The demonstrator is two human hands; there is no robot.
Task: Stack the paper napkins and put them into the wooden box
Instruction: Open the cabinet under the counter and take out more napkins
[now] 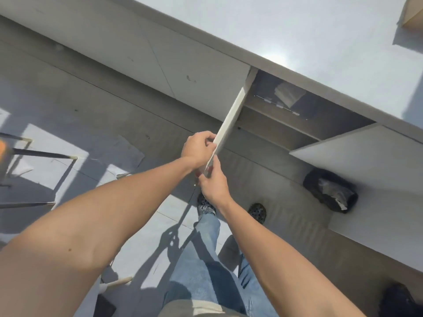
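Bare forearms; blue jeans (206, 277); dark patterned shoes (257, 212).

- Two hands: left hand (198, 150), right hand (214, 184).
- Two open cabinet doors: one (229, 121) seen edge-on, one (357, 154) at right.
- One worktop (297, 37).
- Two shoes: one (205, 205), another (257, 212).
- One black bag (329, 191) on the floor.

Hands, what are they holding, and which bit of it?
Both the left hand and the right hand grip the open cupboard door at its outer free edge, fingers wrapped around the thin edge.
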